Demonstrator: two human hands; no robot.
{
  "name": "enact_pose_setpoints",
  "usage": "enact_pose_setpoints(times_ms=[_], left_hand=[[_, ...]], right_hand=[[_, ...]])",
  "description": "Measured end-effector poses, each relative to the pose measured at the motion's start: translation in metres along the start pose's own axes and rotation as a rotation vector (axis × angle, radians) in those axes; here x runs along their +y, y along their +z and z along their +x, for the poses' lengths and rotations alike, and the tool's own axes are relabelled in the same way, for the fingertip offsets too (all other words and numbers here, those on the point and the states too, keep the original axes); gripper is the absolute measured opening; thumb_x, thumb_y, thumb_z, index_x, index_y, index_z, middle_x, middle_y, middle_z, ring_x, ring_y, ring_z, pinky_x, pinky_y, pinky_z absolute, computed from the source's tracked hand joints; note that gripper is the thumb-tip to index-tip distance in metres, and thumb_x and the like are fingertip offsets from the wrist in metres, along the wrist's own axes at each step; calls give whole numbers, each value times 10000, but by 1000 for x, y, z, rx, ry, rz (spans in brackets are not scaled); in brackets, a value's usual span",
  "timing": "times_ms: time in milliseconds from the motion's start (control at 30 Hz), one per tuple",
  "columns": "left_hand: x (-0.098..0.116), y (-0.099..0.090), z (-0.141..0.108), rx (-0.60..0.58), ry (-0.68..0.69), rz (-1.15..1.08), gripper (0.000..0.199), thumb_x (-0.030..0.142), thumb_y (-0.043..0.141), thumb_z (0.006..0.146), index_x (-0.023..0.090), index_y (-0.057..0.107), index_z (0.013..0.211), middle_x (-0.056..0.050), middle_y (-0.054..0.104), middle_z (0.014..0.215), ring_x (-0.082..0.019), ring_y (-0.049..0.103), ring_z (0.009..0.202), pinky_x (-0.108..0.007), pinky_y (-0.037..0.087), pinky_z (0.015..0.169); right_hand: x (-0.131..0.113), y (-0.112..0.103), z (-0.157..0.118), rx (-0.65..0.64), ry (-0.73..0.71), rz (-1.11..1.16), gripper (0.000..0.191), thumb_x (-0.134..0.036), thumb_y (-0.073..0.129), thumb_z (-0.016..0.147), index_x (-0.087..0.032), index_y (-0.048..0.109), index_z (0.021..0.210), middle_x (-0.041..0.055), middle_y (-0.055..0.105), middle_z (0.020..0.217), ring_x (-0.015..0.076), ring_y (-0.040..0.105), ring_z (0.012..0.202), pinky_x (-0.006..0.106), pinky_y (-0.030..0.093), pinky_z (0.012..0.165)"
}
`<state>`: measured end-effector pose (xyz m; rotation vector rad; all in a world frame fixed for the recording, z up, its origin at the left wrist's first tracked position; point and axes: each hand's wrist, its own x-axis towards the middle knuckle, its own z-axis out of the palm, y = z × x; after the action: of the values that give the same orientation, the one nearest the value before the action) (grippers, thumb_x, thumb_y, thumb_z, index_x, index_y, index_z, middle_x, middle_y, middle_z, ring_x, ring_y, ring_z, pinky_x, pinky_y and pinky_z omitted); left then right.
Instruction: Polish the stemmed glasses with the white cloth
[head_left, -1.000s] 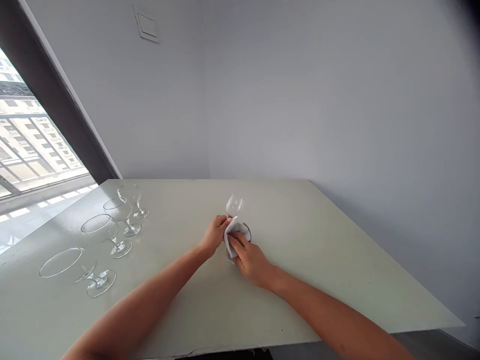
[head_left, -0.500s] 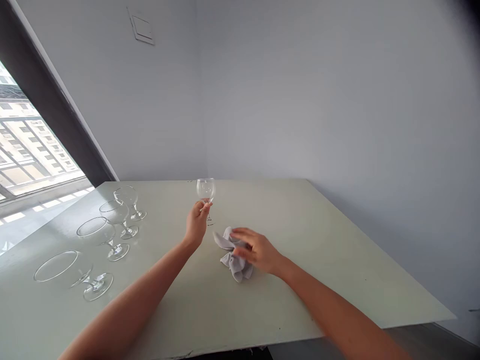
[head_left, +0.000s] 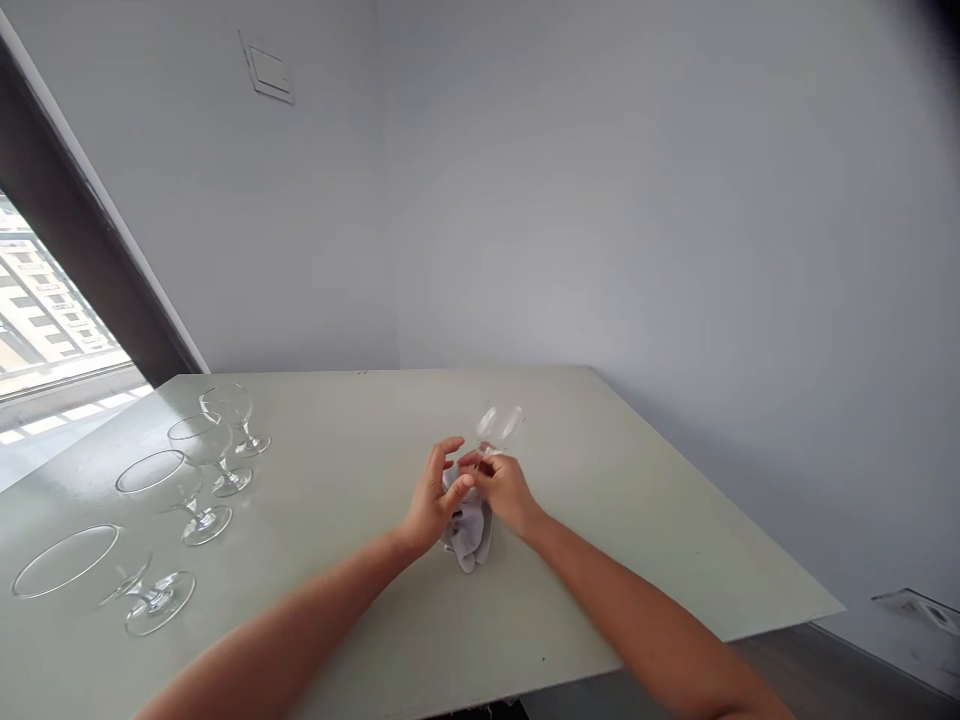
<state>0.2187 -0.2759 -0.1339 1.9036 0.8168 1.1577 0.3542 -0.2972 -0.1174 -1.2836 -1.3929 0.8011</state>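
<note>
A clear stemmed glass (head_left: 499, 426) is held by my right hand (head_left: 508, 490), its fingers pinched round the stem just below the bowl. The bowl tilts up and to the right. Close on its left, my left hand (head_left: 435, 497) is open, thumb and fingers apart, near the crumpled grey cloth (head_left: 469, 535). The cloth lies on the table below both hands, partly hidden by them. The glass's foot is hidden behind my fingers.
Several clear stemmed glasses stand in a row along the left of the pale table (head_left: 637, 570), the nearest one (head_left: 157, 600) at the lower left. Walls rise behind the table, and a window (head_left: 45, 310) is at the far left.
The glass has passed from my left hand to my right and moved right. My left hand has opened beside the cloth. The view has turned slightly right.
</note>
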Motion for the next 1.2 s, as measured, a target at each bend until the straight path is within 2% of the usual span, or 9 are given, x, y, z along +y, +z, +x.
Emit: enact_pose_setpoints(times_ms=[200,333,467,700,833,933,1067,1133,1200], left_hand=[[-28,-2,-1,-192,-120,455,267,388,461,822,258,554,1036,-33,464,1236,-210,431,1132,-394,341,964],[-27,0,-3,-219,-45,529,195,334,442,837,260,591,939,-23,495,1183,-195,442,1111,-367,371,925],[-29,1,-2,-200,-20,535,174,293,450,832,241,600,904,-33,511,1151,-191,457,1081,-355,386,902],[-26,2,2,-78,-102,408,191,226,480,784,213,573,950,-41,558,1073,-177,503,1008,-331,401,877],[-31,-2,5,57,-219,254,176,262,437,804,209,567,910,-31,586,982,-151,557,857,-301,440,776],[-36,-5,6,147,-317,142,200,333,413,822,205,563,860,-23,609,888,-142,568,757,-286,450,690],[-36,-4,6,230,-378,75,238,382,400,825,204,558,824,-8,607,789,-127,546,664,-254,432,595],[-36,-4,7,261,-363,54,247,387,397,826,201,557,798,0,600,760,-119,535,647,-242,428,587],[-37,-8,11,313,-350,54,259,401,401,824,198,559,789,3,594,743,-118,532,653,-242,434,607]], right_hand=[[53,-85,69,408,171,-260,169,-271,568,670,-164,566,801,25,599,778,135,527,648,239,403,608],[89,-145,98,587,336,-437,118,-167,562,648,-168,554,766,57,616,784,190,579,765,269,400,673],[110,-177,113,677,451,-551,85,-143,570,681,-167,569,763,84,621,817,216,584,842,305,402,727],[113,-189,124,706,470,-599,201,-244,592,758,-140,557,927,65,591,904,186,561,848,339,415,774],[103,-177,107,814,383,-571,470,-234,617,692,-125,440,1114,151,509,1086,226,505,981,315,381,799],[88,-154,88,851,294,-520,439,-283,498,775,-105,378,1158,176,465,1132,217,477,1006,315,375,810],[52,-91,53,574,150,-411,327,-415,421,829,-152,524,994,75,587,899,159,543,740,272,427,669],[32,-52,27,106,22,-296,405,-488,354,854,-164,572,957,58,613,830,146,541,651,264,433,599],[16,-16,-2,-373,-125,-269,437,-470,315,882,-203,496,1177,77,608,1007,165,565,782,290,448,680]])
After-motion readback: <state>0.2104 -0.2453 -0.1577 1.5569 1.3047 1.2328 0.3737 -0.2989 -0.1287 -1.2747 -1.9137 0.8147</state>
